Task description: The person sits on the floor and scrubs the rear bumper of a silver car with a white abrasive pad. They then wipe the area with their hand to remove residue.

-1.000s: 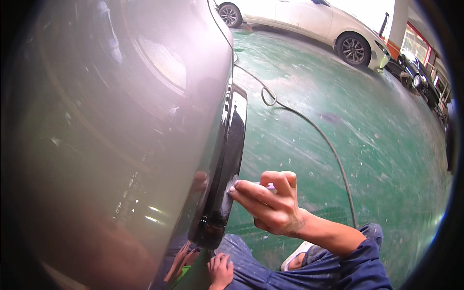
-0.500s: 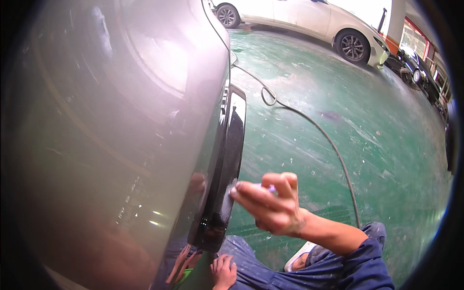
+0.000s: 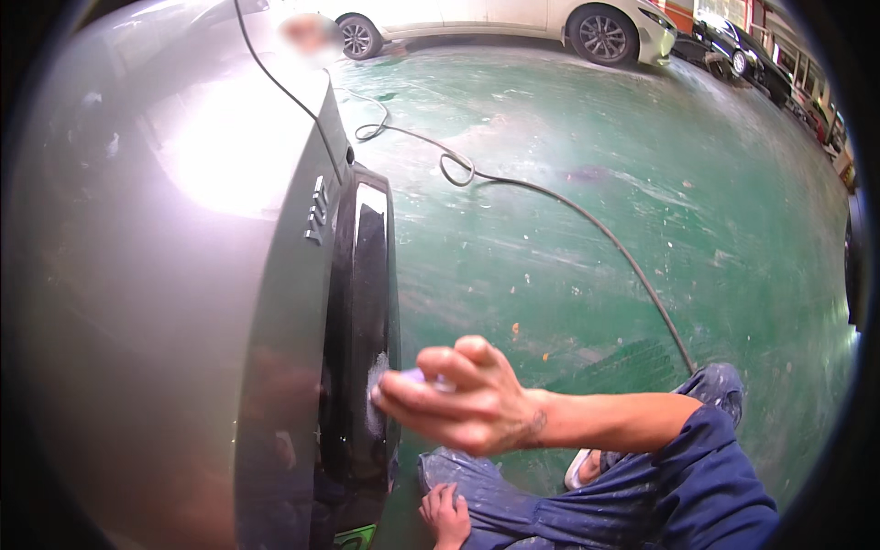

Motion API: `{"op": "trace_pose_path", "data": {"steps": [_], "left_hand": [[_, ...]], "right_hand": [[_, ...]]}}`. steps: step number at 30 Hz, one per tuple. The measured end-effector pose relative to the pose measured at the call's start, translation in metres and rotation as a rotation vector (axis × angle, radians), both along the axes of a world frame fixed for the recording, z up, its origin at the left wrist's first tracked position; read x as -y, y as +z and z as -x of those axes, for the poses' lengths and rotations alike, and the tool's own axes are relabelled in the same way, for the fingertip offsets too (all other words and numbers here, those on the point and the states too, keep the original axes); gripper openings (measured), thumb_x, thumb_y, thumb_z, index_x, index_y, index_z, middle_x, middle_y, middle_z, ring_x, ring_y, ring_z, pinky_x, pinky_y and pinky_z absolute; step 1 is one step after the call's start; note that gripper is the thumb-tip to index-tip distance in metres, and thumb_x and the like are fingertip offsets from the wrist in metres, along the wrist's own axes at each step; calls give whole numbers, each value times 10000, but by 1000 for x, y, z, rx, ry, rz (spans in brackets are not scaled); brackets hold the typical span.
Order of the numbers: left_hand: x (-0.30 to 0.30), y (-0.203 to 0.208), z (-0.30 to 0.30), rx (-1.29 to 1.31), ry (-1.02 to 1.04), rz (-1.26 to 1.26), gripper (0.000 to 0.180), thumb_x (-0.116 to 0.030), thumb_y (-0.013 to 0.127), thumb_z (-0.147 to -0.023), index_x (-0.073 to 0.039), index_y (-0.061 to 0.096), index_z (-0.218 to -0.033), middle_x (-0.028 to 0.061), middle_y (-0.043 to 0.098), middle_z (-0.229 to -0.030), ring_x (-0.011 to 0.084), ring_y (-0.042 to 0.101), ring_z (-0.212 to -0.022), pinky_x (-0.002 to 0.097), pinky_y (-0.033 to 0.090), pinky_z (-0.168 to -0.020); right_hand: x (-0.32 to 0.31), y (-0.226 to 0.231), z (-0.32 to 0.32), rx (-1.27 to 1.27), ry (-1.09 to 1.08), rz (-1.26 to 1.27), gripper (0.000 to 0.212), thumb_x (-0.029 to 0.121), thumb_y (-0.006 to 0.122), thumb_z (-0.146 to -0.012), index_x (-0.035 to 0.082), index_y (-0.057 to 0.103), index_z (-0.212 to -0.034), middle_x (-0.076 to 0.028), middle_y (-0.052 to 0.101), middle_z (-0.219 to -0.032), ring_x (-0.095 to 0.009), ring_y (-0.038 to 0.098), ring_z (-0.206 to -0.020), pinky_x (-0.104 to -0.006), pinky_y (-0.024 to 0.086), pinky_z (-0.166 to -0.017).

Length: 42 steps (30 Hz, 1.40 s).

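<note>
My right hand [image 3: 463, 394] pinches a small purple pad [image 3: 417, 377], mostly hidden by the fingers; its exact kind I cannot make out. The fingertips are at a whitish, dulled patch [image 3: 377, 367] on the glossy black tail light [image 3: 369, 293] of a grey car [image 3: 156, 339]. Around the patch the black surface shines and mirrors light. Lower down, my left hand [image 3: 446, 515] lies flat on my blue trouser leg with its fingers stretched out, holding nothing.
A grey hose [image 3: 596, 218] loops and curves across the green, scuffed floor [image 3: 513, 275] to my right knee. Beyond stands a white car [image 3: 513, 16], with a dark car [image 3: 738, 53] at the far right. Raised metal letters [image 3: 316, 211] sit on the grey body.
The view has swung, so the grey car and tail light sit further left in the picture. My right hand stays at the dulled patch; my left hand remains on my leg.
</note>
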<state>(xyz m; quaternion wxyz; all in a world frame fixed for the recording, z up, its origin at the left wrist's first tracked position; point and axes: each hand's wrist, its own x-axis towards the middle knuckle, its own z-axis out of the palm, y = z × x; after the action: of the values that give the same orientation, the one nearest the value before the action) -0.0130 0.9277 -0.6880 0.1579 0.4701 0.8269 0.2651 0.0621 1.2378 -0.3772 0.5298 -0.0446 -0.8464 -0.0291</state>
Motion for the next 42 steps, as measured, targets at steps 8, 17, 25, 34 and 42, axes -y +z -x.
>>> {"op": "trace_pose_path", "data": {"steps": [8, 17, 25, 34, 42], "left_hand": [[0, -15, 4, 11, -11, -15, 362, -290, 710, -938, -150, 788, -1263, 66, 693, -1357, 335, 603, -1283, 513, 438, -1076], [0, -5, 7, 11, -34, -4, 379, -269, 704, -948, -116, 781, -1287, 73, 700, -1368, 342, 596, -1288, 509, 427, -1098], [1, -3, 8, 26, -59, -21, 395, -261, 684, -970, -80, 775, -1308, 86, 721, -1393, 345, 576, -1310, 493, 397, -1156], [-5, 14, 8, 24, -71, 42, 386, -161, 689, -958, -81, 764, -1328, 94, 716, -1408, 340, 564, -1337, 479, 390, -1183], [-8, 20, 10, -1, -88, 62, 371, -172, 685, -966, -82, 766, -1317, 90, 721, -1395, 336, 577, -1321, 468, 405, -1170]], "right_hand": [[-4, -6, 2, -25, -19, -22, 356, 259, 727, -749, 56, 797, -1032, -20, 657, -1130, -203, 591, -1010, -352, 407, -824], [-5, -7, 2, -4, -11, 35, 317, 195, 820, -753, 82, 824, -1050, 8, 715, -1164, -188, 610, -963, -350, 389, -802], [-6, -7, 7, -63, 26, 57, 309, 211, 772, -714, 62, 789, -984, -19, 675, -1133, -205, 609, -966, -353, 397, -785], [-1, -12, 17, -188, 7, 41, 204, 280, 706, -650, 88, 711, -720, -43, 566, -922, -243, 553, -957, -371, 417, -762], [2, -14, 11, -126, 34, 92, 239, 227, 742, -708, 55, 750, -873, -53, 637, -1103, -224, 602, -1008, -363, 410, -757]]}}
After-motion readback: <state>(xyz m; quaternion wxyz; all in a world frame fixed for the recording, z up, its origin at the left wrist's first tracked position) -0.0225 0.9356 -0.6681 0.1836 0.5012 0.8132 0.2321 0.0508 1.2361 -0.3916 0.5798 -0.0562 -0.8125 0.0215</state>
